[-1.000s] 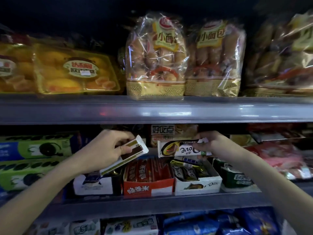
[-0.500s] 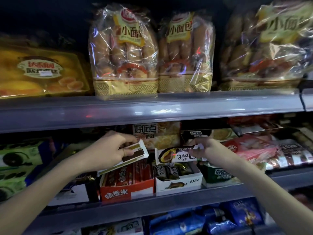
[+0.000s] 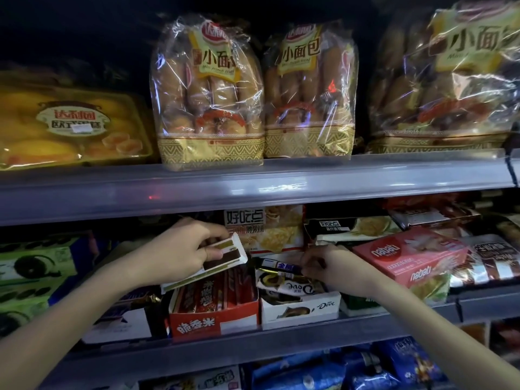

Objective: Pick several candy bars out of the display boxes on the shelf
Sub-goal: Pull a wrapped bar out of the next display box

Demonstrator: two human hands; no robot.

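On the middle shelf stand a red display box (image 3: 213,322) of red bars and a white Dove display box (image 3: 301,308). My left hand (image 3: 180,251) is shut on a white-and-brown candy bar (image 3: 225,258), held tilted above the red box. My right hand (image 3: 326,263) pinches the end of a dark candy bar with a blue label (image 3: 280,267) just above the Dove box. A white Dove bar (image 3: 289,285) lies on top of the bars in that box. A further white box (image 3: 118,325) sits left of the red one, partly hidden by my left forearm.
The upper shelf edge (image 3: 253,190) runs close above both hands, carrying bread bags (image 3: 208,94) and a yellow cake pack (image 3: 73,128). A pink nabati box (image 3: 408,257) lies right of my right hand. Green boxes (image 3: 31,266) fill the left, with blue packs (image 3: 323,372) below.
My right hand has lowered to the Dove box; the white Dove bar it held now lies in the box, and the fingers grip a dark bar. The left hand keeps its bar.
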